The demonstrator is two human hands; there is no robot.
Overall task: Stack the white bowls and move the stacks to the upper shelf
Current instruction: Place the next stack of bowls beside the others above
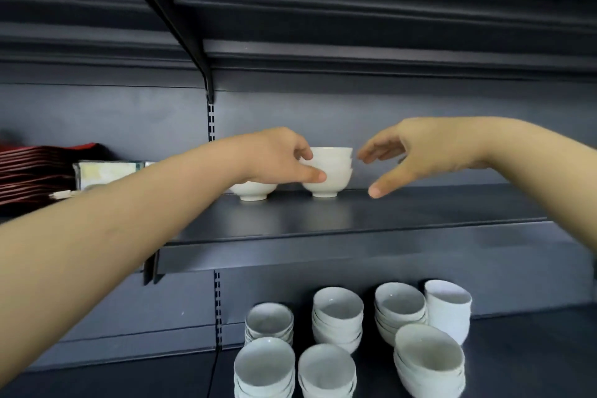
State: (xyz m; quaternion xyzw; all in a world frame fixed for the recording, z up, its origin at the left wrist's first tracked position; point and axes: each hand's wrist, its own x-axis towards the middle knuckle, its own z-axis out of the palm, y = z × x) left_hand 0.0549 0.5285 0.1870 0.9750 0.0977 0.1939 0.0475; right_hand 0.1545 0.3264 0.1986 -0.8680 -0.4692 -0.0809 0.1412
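Observation:
A short stack of white bowls (332,171) stands on the dark upper shelf (403,213). My left hand (274,155) touches the stack's left side, thumb low on the bowl and fingers at the rim. My right hand (410,152) hovers just to the stack's right, fingers spread, a small gap between fingertips and bowls. Another white bowl (253,191) stands to the left on the same shelf, partly hidden behind my left hand. On the lower surface (533,365) stand several stacks of white bowls (337,313).
A pile of dark red trays (32,171) and a pale box (106,173) sit at the left of the upper shelf. A higher shelf (355,52) on a black bracket (193,42) overhangs. A tall white cup stack (449,310) stands at the right of the lower bowls.

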